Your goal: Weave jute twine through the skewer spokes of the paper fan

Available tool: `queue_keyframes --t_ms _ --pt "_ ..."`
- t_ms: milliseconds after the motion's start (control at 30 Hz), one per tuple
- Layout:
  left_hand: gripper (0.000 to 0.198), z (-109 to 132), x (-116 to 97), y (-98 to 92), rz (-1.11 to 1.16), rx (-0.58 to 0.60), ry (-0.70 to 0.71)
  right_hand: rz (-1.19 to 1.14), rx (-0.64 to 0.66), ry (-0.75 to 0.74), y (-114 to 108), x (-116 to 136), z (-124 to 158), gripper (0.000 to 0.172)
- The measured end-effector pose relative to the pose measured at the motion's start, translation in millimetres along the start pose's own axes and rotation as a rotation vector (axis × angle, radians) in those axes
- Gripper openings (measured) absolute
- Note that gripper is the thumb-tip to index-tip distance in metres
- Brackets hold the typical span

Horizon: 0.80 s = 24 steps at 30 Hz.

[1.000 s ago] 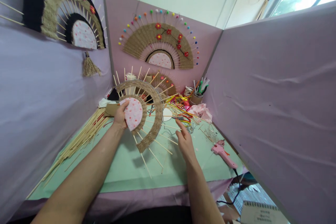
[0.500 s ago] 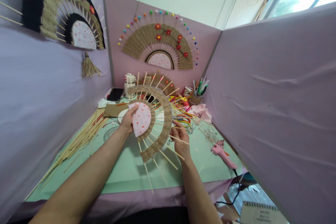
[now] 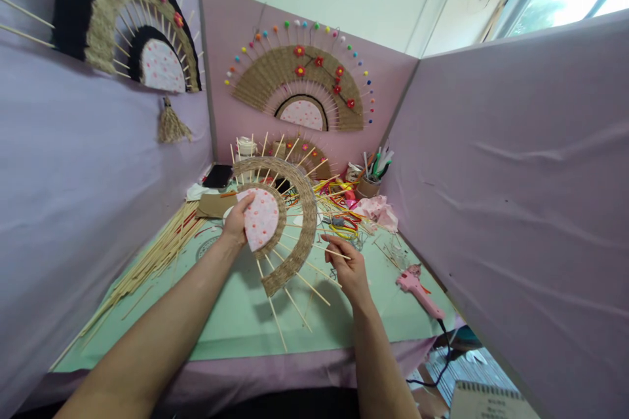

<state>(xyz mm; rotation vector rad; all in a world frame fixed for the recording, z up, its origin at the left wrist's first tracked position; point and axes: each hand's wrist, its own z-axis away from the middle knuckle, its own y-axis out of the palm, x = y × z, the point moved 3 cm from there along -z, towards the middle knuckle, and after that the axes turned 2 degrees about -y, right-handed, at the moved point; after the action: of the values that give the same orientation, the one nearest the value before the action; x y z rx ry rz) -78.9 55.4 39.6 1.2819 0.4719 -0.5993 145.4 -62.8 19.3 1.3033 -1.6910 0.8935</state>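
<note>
Nearest, low centre of frame: the worktop's [image 3: 230, 334] front strip, w/ the lowest spokes [image 3: 314, 291] of the woven fan [image 3: 306, 226] above it. Fan itself is mid-frame, tilted, apparently held clear of the surface.

R hand [image 3: 348, 270], just R of centre: index finger reaches twd the outer woven band [image 3: 308, 207], other fingers curled, one spoke crossing in front. Can't tell if they pinch it or anything thin.

L hand [image 3: 236, 224]: fingers grasp the fan at the straight edge of its dotted half-disc [image 3: 262, 219], thumb on the front. Good spot, prob. the stiffest part, so spokes take little strain. For the R, best go spoke by spoke, light touch, spacing even; too much bend may skew the weave or snap a stick.

Hot-glue gun [image 3: 420, 291], R of frame, lies well apart; elbow room OK. Farther, R of centre, a tangle of cords [image 3: 350, 215] could snag spoke tips, so height helps. Far back, upper centre, a pom-pom-tipped fan [image 3: 304, 69] gives a handy spacing ref.
</note>
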Motion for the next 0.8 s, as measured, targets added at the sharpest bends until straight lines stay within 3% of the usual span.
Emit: queue_keyframes --t_ms 267,800 --pt "0.013 -2 -7 -2.2 0.009 -0.008 0.035 0.056 -0.087 -0.004 -18 5 -2 0.02" --pt "0.013 -6 -9 -3.5 -0.018 -0.009 0.062 0.097 -0.06 -0.038 -29 1 -2 0.025"
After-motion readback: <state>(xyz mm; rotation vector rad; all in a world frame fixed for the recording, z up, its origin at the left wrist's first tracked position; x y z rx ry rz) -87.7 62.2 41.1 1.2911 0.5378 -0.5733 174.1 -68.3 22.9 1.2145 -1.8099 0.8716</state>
